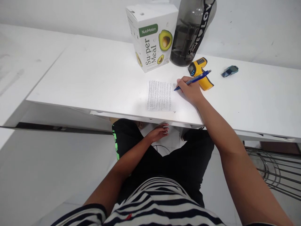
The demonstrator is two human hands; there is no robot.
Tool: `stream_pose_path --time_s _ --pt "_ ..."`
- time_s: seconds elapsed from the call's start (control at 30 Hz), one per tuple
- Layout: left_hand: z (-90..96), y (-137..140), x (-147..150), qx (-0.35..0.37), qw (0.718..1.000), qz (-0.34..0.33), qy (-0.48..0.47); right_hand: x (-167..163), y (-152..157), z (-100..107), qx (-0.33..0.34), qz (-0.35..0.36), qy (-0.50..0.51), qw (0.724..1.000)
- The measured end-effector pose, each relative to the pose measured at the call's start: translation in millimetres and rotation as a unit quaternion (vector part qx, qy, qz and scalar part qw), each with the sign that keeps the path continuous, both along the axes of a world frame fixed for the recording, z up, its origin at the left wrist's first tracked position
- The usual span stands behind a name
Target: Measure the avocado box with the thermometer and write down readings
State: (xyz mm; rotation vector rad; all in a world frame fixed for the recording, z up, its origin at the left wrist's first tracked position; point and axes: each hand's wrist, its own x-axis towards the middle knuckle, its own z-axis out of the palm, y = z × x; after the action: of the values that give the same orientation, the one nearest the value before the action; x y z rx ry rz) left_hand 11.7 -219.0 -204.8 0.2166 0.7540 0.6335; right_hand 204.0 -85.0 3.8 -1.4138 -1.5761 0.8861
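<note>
My right hand [191,91] rests on the white table, its fingers closed round a blue pen [198,78]. The pen's tip points down and left at the right edge of a small sheet of paper [160,95] covered in lines of dense handwriting. Whether the tip touches the paper, I cannot tell. Below the table's front edge, my left hand [159,133] lies by my thigh with its fingers loosely stretched out and nothing in it. Just behind the pen lies a yellow and black infrared thermometer [204,75], partly covered by my right hand and the pen.
A white carton with avocado pictures [154,40] stands behind the paper. Beside it is a large dark see-through bottle [185,40] with a lettered strap. A small teal toy car [229,71] lies to the right. Under the table at right is a wire rack [277,171].
</note>
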Motion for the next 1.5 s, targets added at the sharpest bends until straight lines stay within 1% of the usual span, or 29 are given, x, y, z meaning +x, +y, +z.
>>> stream_pose_path --time_s 0.23,0.37,0.6,0.83,0.97,1.13,1.37,1.5 --pt "-3.1 0 1 -0.005 1.0 -0.003 0.008 0 0 0 -0.002 -0.002 0.002 1.0" --pt "-4.9 2 0 -0.009 1.0 -0.004 -0.003 0 1 -1 0.009 -0.002 -0.006 1.0" --pt "-7.4 3 -1 0.01 1.0 -0.005 -0.007 0 1 -1 0.007 -0.003 -0.001 1.0" --pt "-12.6 3 0 0.021 1.0 -0.006 0.009 -1 -3 2 -0.015 -0.014 0.014 1.0" --pt "-15.5 4 2 0.02 1.0 0.004 0.023 -1 -4 3 -0.007 -0.008 0.01 1.0" --pt "-14.5 4 3 0.019 0.999 0.019 0.037 -1 -3 2 -0.006 -0.001 0.015 1.0" --pt "-10.3 4 3 0.022 0.998 0.02 0.053 0 -2 1 -0.008 0.002 0.004 1.0" --pt "-11.1 5 4 0.031 0.997 0.016 0.067 0 -1 -1 0.018 0.007 0.001 1.0"
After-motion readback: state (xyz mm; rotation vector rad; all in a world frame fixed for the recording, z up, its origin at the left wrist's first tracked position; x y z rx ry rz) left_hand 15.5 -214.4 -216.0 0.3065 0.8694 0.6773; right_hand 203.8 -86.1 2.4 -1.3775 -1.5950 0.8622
